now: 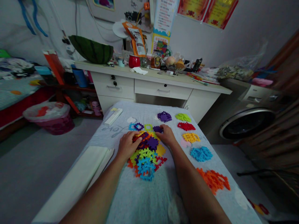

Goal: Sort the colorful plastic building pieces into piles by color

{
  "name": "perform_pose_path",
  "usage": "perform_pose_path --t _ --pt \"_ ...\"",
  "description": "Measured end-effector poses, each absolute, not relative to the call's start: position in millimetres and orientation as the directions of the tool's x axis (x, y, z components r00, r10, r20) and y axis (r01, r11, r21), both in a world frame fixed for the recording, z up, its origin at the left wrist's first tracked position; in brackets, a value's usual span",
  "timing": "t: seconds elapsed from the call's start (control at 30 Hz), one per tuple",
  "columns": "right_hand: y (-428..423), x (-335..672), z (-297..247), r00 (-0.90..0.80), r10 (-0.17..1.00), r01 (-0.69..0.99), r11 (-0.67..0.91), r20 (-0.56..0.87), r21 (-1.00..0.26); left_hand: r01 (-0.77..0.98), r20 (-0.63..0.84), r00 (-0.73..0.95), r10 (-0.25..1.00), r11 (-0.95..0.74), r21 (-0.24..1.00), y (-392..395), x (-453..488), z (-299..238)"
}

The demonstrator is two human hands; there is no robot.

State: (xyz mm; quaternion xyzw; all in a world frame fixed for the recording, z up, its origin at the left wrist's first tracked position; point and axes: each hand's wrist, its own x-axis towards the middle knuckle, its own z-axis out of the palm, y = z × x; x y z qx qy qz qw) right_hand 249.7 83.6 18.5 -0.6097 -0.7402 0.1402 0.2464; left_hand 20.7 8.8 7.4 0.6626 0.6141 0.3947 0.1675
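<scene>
A mixed pile of interlocking plastic building pieces [146,154] in purple, yellow, green, blue, red and orange lies on the cloth-covered table. My left hand [128,145] rests at the pile's left side, thumb and fingers apart, touching pieces there. At the pile's upper right, my right hand [167,135] pinches a purple piece [158,128] between thumb and fingers. Beyond it lies a purple heap [164,116]. Single-colour heaps run down the right side: green [183,117], red [186,126], yellow [191,137], blue [201,154] and orange [213,180].
White boards [77,180] lie along the table's left edge, with a small white box [113,116] farther back. Behind stands a white desk [161,90] bearing a watermelon-patterned object [92,49] and jars. A washing machine [247,109] is at right, a lined bin [52,119] at left.
</scene>
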Motion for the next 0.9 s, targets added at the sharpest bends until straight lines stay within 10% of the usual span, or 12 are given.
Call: perform_pose_path --t 0.57,0.9 --pt "160.7 283.7 17.3 0.442 0.849 0.68 -0.107 0.289 -0.726 0.691 0.316 -0.062 0.947 -0.188 0.699 9.7 20.0 5.0" --pt "155.3 284.5 11.3 0.405 0.869 0.704 -0.098 0.285 -0.704 0.689 0.305 -0.081 0.949 -0.168 0.705 8.7 20.8 6.5"
